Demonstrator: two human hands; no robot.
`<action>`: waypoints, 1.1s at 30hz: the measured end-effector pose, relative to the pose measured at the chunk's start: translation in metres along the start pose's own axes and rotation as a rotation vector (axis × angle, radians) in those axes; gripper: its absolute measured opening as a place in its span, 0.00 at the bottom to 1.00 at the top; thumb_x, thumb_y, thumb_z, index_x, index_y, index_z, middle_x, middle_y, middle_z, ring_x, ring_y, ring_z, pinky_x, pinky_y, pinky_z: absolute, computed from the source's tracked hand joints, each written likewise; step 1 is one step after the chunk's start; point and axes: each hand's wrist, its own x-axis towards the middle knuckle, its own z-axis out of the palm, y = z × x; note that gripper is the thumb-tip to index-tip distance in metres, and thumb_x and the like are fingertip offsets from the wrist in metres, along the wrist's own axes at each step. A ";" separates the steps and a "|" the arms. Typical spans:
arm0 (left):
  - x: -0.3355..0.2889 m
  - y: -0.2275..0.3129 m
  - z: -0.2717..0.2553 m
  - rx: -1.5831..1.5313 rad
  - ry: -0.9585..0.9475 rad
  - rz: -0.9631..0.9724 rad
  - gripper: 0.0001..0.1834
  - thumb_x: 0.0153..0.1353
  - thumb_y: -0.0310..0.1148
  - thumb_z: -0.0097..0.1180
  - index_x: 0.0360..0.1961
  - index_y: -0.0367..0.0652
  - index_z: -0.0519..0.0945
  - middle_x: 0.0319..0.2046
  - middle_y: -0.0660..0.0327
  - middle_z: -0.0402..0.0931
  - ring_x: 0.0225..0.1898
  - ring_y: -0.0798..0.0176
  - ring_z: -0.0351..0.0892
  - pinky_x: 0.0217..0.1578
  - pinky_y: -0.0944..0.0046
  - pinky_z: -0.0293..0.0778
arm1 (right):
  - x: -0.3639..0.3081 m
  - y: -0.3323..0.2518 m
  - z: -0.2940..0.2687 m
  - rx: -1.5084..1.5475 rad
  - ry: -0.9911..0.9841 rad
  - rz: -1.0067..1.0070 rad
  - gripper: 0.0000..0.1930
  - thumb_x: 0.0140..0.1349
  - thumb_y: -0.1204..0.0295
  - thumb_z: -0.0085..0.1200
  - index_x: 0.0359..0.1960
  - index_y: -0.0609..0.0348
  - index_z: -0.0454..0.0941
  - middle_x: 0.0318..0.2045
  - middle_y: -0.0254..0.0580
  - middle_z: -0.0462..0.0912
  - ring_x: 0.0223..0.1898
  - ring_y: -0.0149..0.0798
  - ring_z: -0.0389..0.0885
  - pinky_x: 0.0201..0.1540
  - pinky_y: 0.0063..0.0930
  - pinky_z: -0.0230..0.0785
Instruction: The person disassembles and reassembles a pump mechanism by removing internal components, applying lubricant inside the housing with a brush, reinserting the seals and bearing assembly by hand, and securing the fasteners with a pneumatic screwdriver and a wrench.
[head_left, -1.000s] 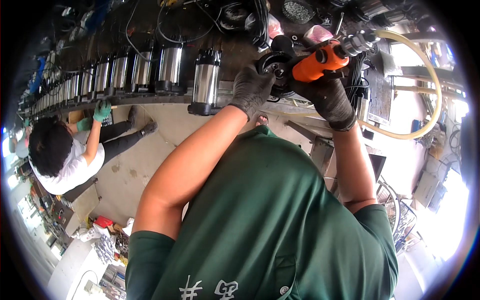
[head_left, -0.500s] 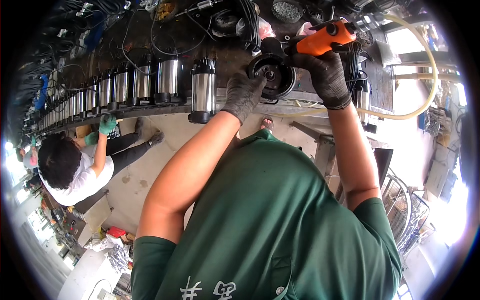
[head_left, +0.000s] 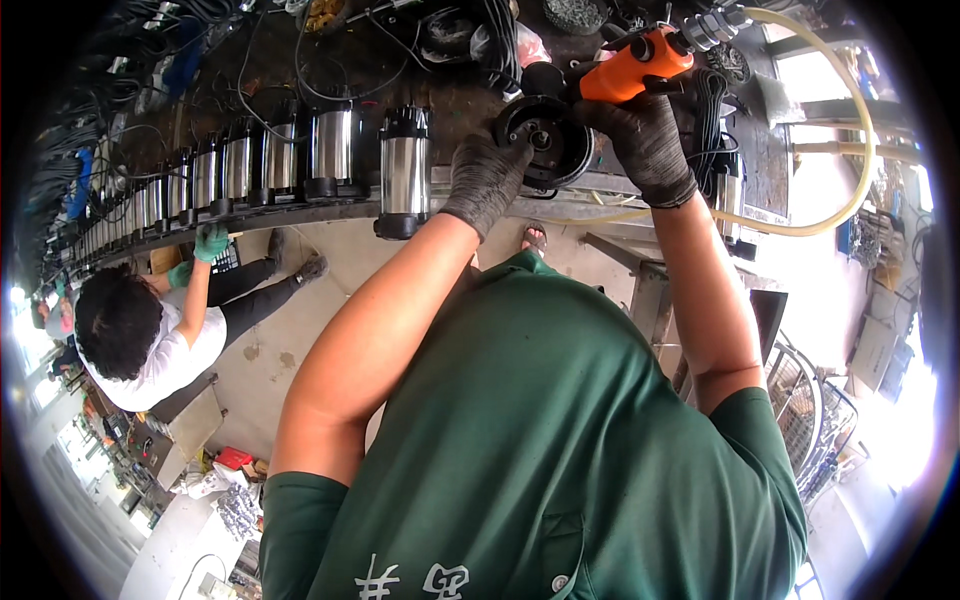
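A round black pump housing (head_left: 566, 150), its hollow side up with a small hub in the middle, is held at the bench's near edge. My left hand (head_left: 485, 178), in a dark knit glove, grips its left rim with the thumb over the edge. In my right hand (head_left: 648, 150), gloved alike, is an orange air screwdriver (head_left: 632, 74), lying tilted above the housing's right side. Its nose and any bit are hidden. A yellowish air hose (head_left: 868, 135) runs from the metal coupling (head_left: 715, 28) at the tool's upper end.
Left of my hand stands a steel pump body (head_left: 405, 170), with a long row of similar steel cylinders (head_left: 332, 145) along the bench edge. Cable bundles, a bowl of small screws (head_left: 575, 14) and plastic bags lie behind. A co-worker (head_left: 150, 335) in green gloves works at the left.
The orange air screwdriver has shifted slightly left and swung, so its metal coupling shows more clearly. My left hand and the housing have stayed nearly in place.
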 end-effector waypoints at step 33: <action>-0.005 0.017 -0.007 0.000 -0.030 -0.083 0.24 0.58 0.38 0.64 0.53 0.37 0.82 0.46 0.44 0.85 0.49 0.45 0.85 0.54 0.53 0.78 | 0.043 0.015 0.026 0.094 0.045 -0.068 0.19 0.64 0.74 0.65 0.54 0.56 0.72 0.38 0.37 0.83 0.38 0.35 0.83 0.41 0.29 0.80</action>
